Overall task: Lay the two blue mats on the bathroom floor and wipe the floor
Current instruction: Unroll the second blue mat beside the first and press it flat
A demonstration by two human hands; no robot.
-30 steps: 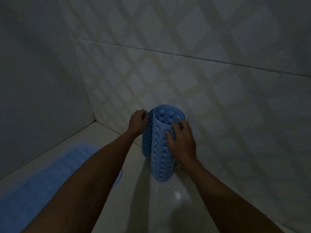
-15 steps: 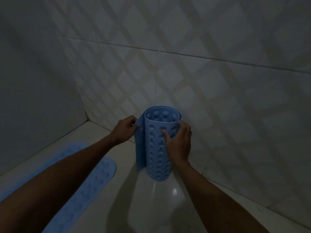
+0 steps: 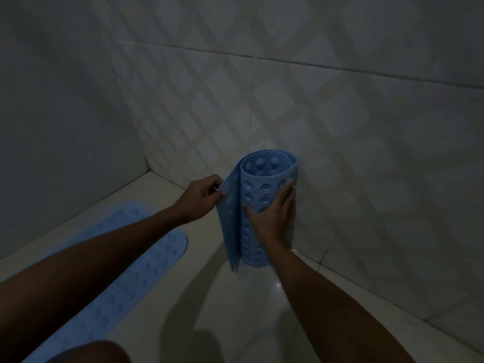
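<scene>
Rolled blue mat (image 3: 258, 205) stands upright on floor (image 3: 262, 310) near tiled wall (image 3: 340, 127). Left hand (image 3: 200, 199) pinches loose edge; right hand (image 3: 272, 216) grips roll. Flat blue mat (image 3: 146, 260) already laid at left. Unrolling, wiping left.

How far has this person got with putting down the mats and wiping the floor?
One blue mat already lies flat on the floor by the left wall. The second mat is in hand, upright and mostly rolled: the left hand pinches its loose edge, and the right hand presses on the roll. It has yet to be unrolled and laid down. No cloth is in view, so wiping looks not yet begun.
</scene>
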